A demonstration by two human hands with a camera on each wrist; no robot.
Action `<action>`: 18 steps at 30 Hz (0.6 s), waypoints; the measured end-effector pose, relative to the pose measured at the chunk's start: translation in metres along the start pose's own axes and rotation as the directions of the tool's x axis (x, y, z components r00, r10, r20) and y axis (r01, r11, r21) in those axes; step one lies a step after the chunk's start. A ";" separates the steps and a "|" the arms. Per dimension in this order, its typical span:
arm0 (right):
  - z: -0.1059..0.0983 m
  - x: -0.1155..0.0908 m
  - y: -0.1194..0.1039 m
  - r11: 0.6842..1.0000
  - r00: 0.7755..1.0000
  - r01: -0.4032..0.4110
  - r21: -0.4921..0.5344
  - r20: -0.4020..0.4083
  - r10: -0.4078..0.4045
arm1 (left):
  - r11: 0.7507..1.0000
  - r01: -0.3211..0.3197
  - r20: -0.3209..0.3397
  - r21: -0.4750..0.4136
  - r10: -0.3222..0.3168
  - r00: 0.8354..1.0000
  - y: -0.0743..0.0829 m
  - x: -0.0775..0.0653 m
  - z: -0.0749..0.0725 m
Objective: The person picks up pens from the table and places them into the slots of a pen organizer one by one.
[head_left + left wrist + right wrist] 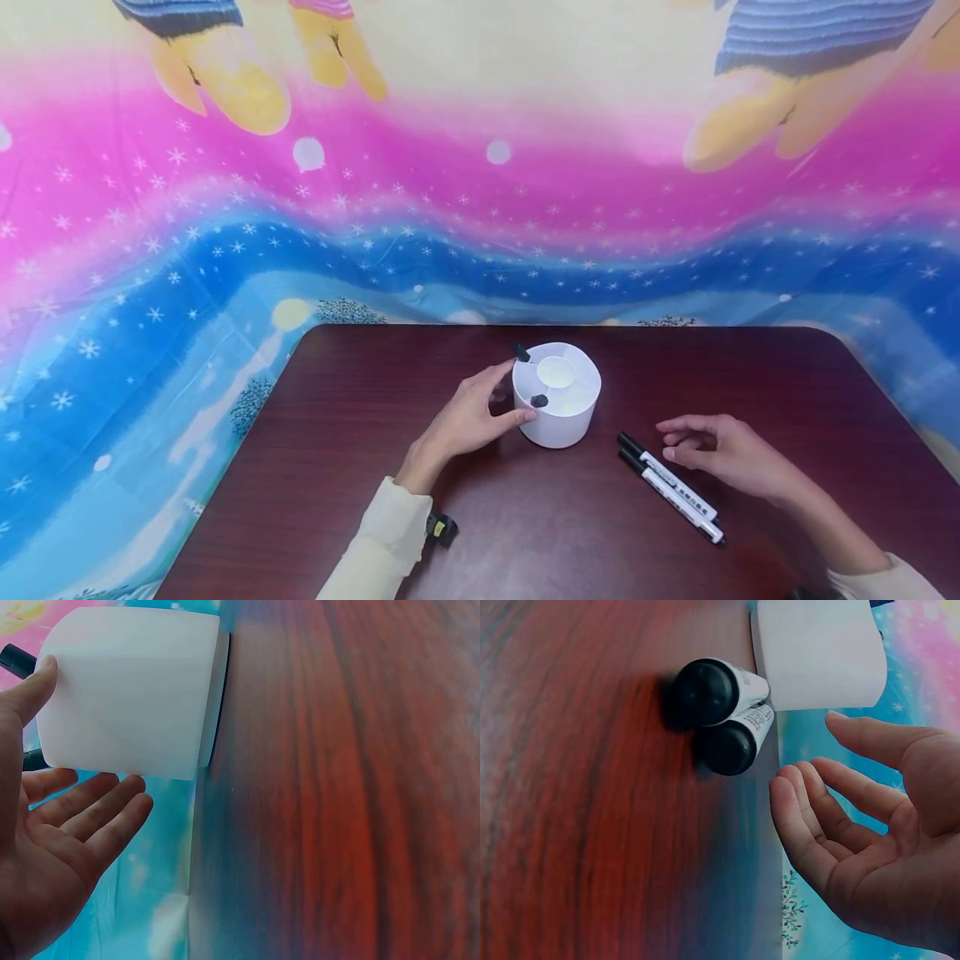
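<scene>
A white round pen holder (558,429) with a round middle well and divided compartments stands upright on the table. Two black pen ends, one at the back left rim (522,353) and one at the front left (539,401), show at its top. My left hand (468,412) holds the holder from the left, thumb at the front wall and fingertips against the far left side. Two white markers (678,487) with black caps lie side by side, slanting, to the right of the holder. Over their right side hovers my right hand (731,454), fingers loosely bent, nothing in its grasp.
The dark reddish-brown wooden table (360,392) has rounded back corners. Behind it hangs a patterned cloth (480,208) in pink and blue. A black strap device (442,528) sits at my left sleeve cuff.
</scene>
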State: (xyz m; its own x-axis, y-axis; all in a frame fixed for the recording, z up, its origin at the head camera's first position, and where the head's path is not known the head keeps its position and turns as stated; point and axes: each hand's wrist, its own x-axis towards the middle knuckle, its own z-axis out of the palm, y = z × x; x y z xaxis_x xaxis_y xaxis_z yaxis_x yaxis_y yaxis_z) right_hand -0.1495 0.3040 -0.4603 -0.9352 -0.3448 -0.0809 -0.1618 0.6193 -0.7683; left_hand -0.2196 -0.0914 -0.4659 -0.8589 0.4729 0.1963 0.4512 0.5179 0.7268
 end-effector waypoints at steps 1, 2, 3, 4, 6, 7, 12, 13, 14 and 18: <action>0.000 0.000 0.000 1.000 1.000 -0.005 -0.007 0.008 0.005 | 1.000 0.000 0.000 0.000 0.000 1.000 0.000 0.000 0.000; 0.000 -0.001 0.001 1.000 1.000 -0.006 -0.010 0.016 0.007 | 1.000 0.000 -0.001 0.002 0.000 1.000 0.000 0.000 0.000; 0.000 -0.001 0.001 1.000 1.000 -0.008 -0.008 0.024 0.008 | 1.000 0.000 -0.002 0.006 0.000 1.000 0.000 0.000 0.000; 0.001 -0.001 0.001 1.000 0.999 -0.009 -0.006 0.033 0.010 | 1.000 -0.002 -0.004 0.006 0.002 1.000 0.000 0.000 0.000; 0.001 -0.001 0.002 1.000 0.999 -0.008 0.009 0.051 0.008 | 1.000 -0.004 -0.004 0.005 0.004 1.000 0.000 0.000 0.000; 0.001 -0.001 0.002 1.000 0.998 -0.008 0.021 0.060 0.007 | 1.000 -0.005 -0.005 0.006 0.006 1.000 0.000 0.000 0.000; 0.002 -0.001 0.006 0.997 0.995 -0.015 0.075 0.100 0.008 | 1.000 -0.016 -0.006 0.004 0.016 1.000 0.000 0.000 0.000; 0.002 -0.001 0.007 0.996 0.994 -0.019 0.087 0.110 0.009 | 1.000 -0.017 -0.006 0.007 0.017 1.000 0.000 0.000 0.000; 0.001 -0.001 0.008 0.995 0.993 -0.021 0.100 0.119 0.009 | 1.000 -0.017 -0.007 0.006 0.017 1.000 0.000 0.000 0.000; 0.001 0.001 0.013 0.987 0.987 -0.035 0.159 0.163 0.008 | 1.000 -0.012 -0.004 0.001 0.012 1.000 0.000 -0.001 0.000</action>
State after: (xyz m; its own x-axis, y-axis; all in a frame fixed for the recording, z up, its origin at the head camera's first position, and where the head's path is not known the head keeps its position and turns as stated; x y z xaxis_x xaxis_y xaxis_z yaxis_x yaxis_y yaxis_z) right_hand -0.1520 0.3115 -0.4711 -0.8727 -0.4500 -0.1896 -0.0771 0.5105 -0.8564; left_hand -0.2193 -0.0919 -0.4664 -0.8542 0.4766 0.2077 0.4621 0.5129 0.7235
